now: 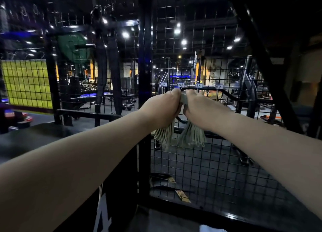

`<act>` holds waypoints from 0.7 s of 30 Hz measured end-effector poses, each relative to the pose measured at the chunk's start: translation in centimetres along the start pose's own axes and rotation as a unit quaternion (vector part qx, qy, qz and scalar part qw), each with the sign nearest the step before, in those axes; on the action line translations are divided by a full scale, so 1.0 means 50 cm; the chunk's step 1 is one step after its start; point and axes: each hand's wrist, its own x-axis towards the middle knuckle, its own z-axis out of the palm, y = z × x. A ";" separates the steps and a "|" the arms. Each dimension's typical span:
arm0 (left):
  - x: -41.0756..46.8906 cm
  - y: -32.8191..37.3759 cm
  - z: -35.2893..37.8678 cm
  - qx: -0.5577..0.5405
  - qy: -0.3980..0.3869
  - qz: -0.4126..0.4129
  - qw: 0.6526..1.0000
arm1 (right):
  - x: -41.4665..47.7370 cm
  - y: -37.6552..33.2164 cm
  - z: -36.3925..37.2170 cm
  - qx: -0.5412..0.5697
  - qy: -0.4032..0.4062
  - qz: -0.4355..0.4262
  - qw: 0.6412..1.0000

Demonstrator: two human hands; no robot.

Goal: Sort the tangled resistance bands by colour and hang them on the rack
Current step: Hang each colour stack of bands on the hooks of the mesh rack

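Holding the pale green bands (190, 136) up at the rack (217, 165), w/ both grips clenched on the same bundle. Left grip (162, 108) and right grip (200, 108) sit knuckle to knuckle, each closed round the folded top of the bundle, so the loose loops fan out below in two tufts, one under each wrist.

Reason for the two-handed hold, I'd say: the bundle is thick, many strands, and pinching it from both sides keeps the loops together while I get them over the black bar (216, 90) just behind my knuckles. Can't tell if the bands are over that bar yet or only held against it; my fingers hide the contact.

Small white labels (198, 85) run along the mesh above the bar, approx. one per slot, prob. colour tags, text too small to read. I'm lined up between the 2nd and 3rd.

Black straps (102, 71) hang on the mesh well off to the left, apart from this bundle.

Next: check all strands are caught on the bar before letting go, else a few will slip down.
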 end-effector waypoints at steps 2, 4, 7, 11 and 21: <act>0.009 -0.017 0.014 0.002 -0.002 -0.002 1.000 | 0.022 0.009 0.015 -0.025 -0.003 -0.016 1.000; 0.021 -0.038 0.033 -0.004 -0.003 -0.007 1.000 | 0.043 0.014 0.035 -0.047 0.002 -0.033 0.998; 0.044 -0.076 0.079 -0.023 -0.006 -0.018 1.000 | 0.081 0.019 0.082 -0.092 0.030 -0.049 0.994; 0.080 -0.132 0.151 -0.001 -0.035 -0.024 0.999 | 0.151 0.031 0.163 -0.101 0.006 -0.015 0.995; 0.174 -0.292 0.286 -0.045 -0.013 -0.054 0.997 | 0.322 0.098 0.311 -0.202 0.026 -0.067 0.977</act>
